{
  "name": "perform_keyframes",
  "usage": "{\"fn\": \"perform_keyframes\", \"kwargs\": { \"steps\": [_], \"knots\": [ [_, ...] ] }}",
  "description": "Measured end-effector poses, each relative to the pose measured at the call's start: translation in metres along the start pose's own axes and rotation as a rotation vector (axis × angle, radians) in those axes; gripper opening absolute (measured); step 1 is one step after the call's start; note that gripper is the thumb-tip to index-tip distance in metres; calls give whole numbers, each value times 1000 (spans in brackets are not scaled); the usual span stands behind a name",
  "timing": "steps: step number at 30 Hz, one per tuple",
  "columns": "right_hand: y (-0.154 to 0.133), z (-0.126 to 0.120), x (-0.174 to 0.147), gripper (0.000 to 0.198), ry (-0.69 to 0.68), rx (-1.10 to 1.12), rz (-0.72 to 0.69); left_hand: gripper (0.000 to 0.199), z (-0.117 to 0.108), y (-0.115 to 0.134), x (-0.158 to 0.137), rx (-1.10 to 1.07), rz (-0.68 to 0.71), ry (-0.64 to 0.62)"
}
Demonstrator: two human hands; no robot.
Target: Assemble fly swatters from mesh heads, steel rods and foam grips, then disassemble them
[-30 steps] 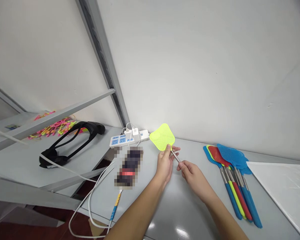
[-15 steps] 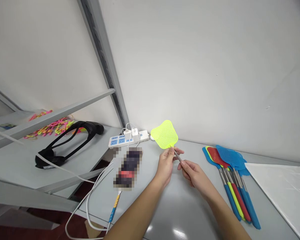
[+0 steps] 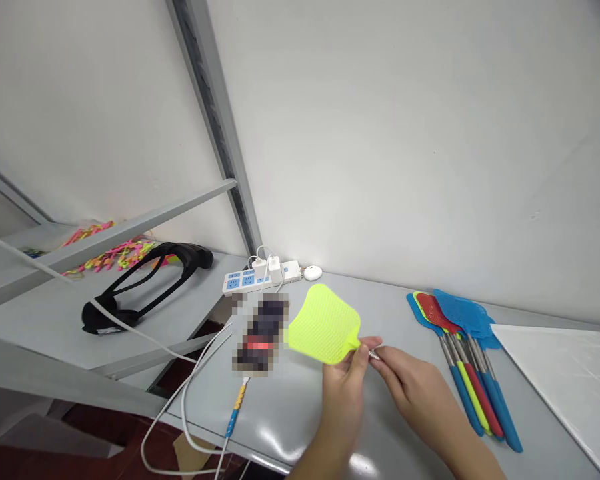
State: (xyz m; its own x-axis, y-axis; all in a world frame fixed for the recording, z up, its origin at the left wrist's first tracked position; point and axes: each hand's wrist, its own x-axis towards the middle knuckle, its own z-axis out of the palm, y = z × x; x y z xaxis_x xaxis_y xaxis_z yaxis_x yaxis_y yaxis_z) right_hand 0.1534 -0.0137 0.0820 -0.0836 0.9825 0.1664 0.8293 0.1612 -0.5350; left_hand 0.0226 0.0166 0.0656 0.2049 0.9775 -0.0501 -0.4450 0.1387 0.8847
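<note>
A yellow-green fly swatter with a perforated paddle points up and left in front of me. My left hand pinches its neck just below the paddle. Right beside it, my right hand is closed on the metal shaft, of which only a short piece shows between the hands. My fingers hide the rest of the handle. To the right lies a pile of fly swatters with blue, red and yellow-green heads, metal shafts and coloured grips.
A blurred-out phone with a charging cable lies left of my hands. Behind it are a white power strip and a round white object. A black headset rests on the left shelf. White sheeting covers the right side.
Both hands have come down and nearer to me with the yellow-green swatter. Its paddle has tilted over to the left, and the hands are closer together. The round white object is now uncovered.
</note>
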Motion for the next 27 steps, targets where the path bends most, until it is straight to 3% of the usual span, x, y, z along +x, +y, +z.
{"fn": "perform_keyframes", "kwargs": {
  "steps": [3,7,11,16,21,24,27],
  "knots": [
    [-14,2,-19,30,-43,-90,-105,33,-11,-3,-35,-55,-81,183],
    [-26,-3,-40,31,-13,-178,-206,33,-14,7,-64,-88,-96,266],
    [-16,-15,-63,29,13,-251,-227,33,-15,17,-72,-121,-80,273],
    [6,-32,-98,27,43,-332,-153,33,-28,29,-74,-149,-48,280],
    [-20,-34,-108,23,140,-376,-170,30,-18,23,-92,-143,-44,160],
    [-41,-25,-102,25,106,-392,-183,30,-8,14,-105,-155,-57,93],
    [-43,-17,-101,33,120,-456,-229,27,-8,16,-109,-208,25,175]
  ]
}}
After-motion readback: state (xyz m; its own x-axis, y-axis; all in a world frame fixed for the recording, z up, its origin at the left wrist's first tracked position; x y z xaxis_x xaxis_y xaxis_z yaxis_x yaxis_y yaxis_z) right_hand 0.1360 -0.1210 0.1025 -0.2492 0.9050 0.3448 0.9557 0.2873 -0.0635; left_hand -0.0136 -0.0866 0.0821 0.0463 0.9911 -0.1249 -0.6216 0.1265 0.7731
